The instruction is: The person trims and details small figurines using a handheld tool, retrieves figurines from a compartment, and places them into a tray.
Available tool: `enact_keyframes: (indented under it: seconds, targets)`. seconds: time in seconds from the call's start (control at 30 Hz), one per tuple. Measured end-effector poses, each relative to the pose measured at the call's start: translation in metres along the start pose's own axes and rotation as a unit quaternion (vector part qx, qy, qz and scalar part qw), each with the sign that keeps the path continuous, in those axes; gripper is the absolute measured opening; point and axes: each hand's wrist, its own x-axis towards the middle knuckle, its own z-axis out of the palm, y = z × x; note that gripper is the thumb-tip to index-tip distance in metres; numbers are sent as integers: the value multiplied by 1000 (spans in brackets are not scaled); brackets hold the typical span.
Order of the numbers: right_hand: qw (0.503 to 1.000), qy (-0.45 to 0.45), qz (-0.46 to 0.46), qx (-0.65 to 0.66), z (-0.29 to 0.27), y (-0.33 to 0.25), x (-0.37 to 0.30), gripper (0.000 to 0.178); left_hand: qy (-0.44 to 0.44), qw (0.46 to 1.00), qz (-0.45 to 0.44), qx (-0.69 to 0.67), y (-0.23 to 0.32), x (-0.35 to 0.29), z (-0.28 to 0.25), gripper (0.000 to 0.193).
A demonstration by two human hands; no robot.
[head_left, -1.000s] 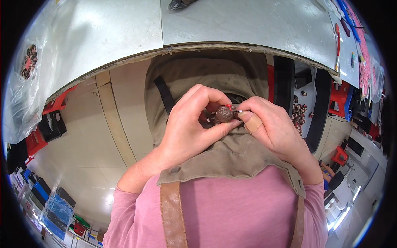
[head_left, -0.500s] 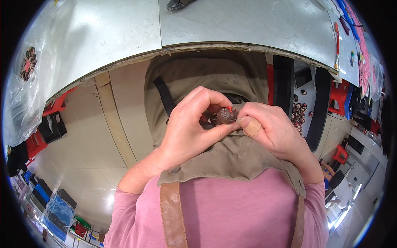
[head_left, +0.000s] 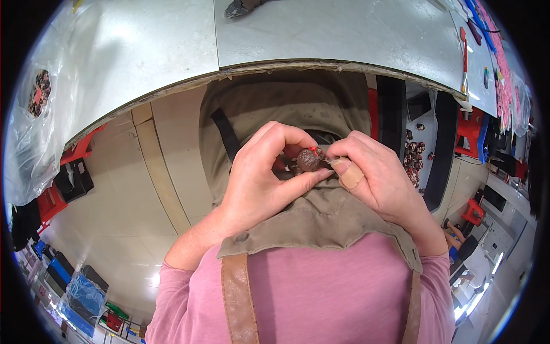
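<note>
A clear bag (head_left: pixel 37 166) lay at the left end of the bench (head_left: pixel 137 69), dark and pink bits (head_left: pixel 39 94) showing in it. Below stood a red stool (head_left: pixel 51 202), then the pale floor (head_left: pixel 120 189).

The left hand (head_left: pixel 255 169) was over the lap of the apron (head_left: pixel 309 226), near the bench's edge. Its forefinger and thumb were curled round the figure (head_left: pixel 308 160), nearly closed, gripping it. The figure was between the two hands, its brown, ball-shaped part facing up beside a red bit (the rest was hidden by fingers).

At its right side was a thin tool (head_left: pixel 325 161); whether the tip touched, I could not tell. The right hand (head_left: pixel 375 175) had the tool pinched between thumb and forefinger, the other fingers folded in. Tan tape (head_left: pixel 350 176) wrapped that thumb.

Further right, small dark figures (head_left: pixel 413 156) lay in a black-sided tray (head_left: pixel 440 152). A red-handled brush (head_left: pixel 464 57) rested on the bench.
</note>
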Motion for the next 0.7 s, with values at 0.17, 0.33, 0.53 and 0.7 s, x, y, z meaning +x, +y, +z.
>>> enact_keyframes:
  seconds: [0.17, 0.33, 0.53, 0.7]
  targets:
    - [1000, 2, -1, -1, 1, 2, 0, 16, 3, 1000, 19, 13, -1, 1, 0, 35]
    - [1000, 1, 7, 3, 2, 1, 1, 15, 1, 1000, 2, 4, 1, 1, -1, 35]
    - [1000, -5, 21, 19, 1, 0, 0, 15, 1, 1000, 0, 9, 2, 0, -1, 36]
    - [999, -6, 31, 41, 2, 1, 0, 17, 1, 1000, 16, 11, -1, 1, -1, 37]
